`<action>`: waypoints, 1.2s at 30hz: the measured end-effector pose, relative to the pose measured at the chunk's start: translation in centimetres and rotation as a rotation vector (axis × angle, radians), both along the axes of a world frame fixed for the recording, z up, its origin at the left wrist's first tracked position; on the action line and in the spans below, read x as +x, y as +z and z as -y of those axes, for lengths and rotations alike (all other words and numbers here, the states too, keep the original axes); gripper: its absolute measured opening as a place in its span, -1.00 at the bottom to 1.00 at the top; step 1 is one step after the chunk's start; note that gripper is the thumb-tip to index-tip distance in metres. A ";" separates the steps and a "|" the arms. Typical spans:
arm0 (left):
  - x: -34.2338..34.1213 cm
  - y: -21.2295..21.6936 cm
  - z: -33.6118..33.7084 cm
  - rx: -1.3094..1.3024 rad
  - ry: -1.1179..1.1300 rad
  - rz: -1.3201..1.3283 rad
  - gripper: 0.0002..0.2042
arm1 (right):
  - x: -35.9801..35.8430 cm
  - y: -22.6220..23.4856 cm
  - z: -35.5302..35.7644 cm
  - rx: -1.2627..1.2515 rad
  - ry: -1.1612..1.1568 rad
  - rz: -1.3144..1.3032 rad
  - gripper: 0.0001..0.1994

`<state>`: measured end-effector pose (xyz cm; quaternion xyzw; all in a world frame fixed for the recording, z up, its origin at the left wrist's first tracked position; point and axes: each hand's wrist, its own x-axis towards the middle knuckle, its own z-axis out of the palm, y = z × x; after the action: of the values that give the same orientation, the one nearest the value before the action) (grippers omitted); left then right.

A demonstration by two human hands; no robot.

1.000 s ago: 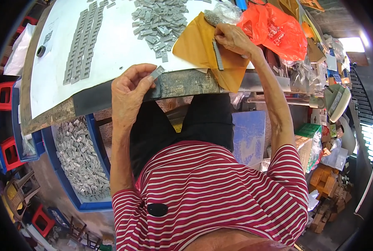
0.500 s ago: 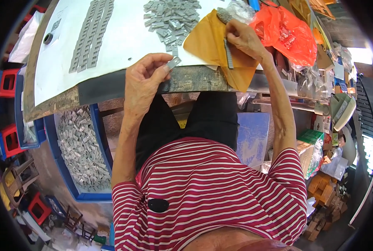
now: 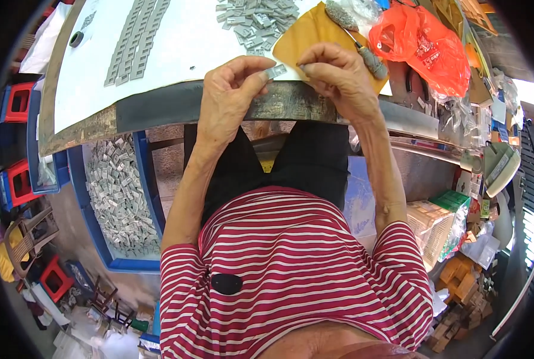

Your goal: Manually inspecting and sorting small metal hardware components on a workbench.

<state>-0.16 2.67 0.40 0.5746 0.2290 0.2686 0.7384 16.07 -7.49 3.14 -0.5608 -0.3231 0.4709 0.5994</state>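
My left hand pinches a small grey rectangular piece between thumb and fingers, just above the table's front edge. Close to its right, my right hand has thumb and forefinger pressed together; whatever is at the tips is too small to make out. Beneath and behind that hand lies a yellow-brown sheet, and on it a tool with a thin shaft and a thick wrapped handle. Beyond my left hand spreads a heap of similar grey pieces on the white table top.
Rows of grey pieces and a black ring are at the table's left. A red plastic bag and a clear bag of small parts lie right. Below left stands a blue bin full of pieces.
My right hand has moved left from the yellow-brown sheet toward the piece in my left hand. The wrapped-handle tool now shows on the sheet. My left hand keeps its pinch.
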 end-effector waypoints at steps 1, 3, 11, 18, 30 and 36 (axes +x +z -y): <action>0.1 0.0 0.1 0.008 -0.009 -0.008 -0.80 | -0.3 -0.1 0.0 -0.007 0.017 -0.014 -0.88; 0.3 0.1 0.4 0.011 -0.002 -0.012 -0.80 | -0.6 -0.3 0.0 0.011 0.018 -0.016 -0.88; 1.1 -0.1 1.3 0.060 -0.017 -0.031 -0.85 | -1.1 -1.3 0.5 0.069 -0.041 -0.159 -0.88; 1.5 0.2 2.6 0.210 0.079 -0.032 -0.90 | -1.3 -1.4 0.7 0.148 -0.045 -0.192 -0.88; 1.3 -0.4 2.5 0.062 0.080 0.138 -0.87 | -2.0 -1.6 0.8 0.048 -0.109 -0.016 -0.87; 1.3 -0.3 2.7 0.058 0.095 0.134 -0.82 | -2.1 -1.8 0.7 -0.010 -0.131 0.032 -0.87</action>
<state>1.14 -0.01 0.06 0.5650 0.1982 0.3476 0.7216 14.00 -8.20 1.38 -0.5912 -0.2929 0.4232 0.6210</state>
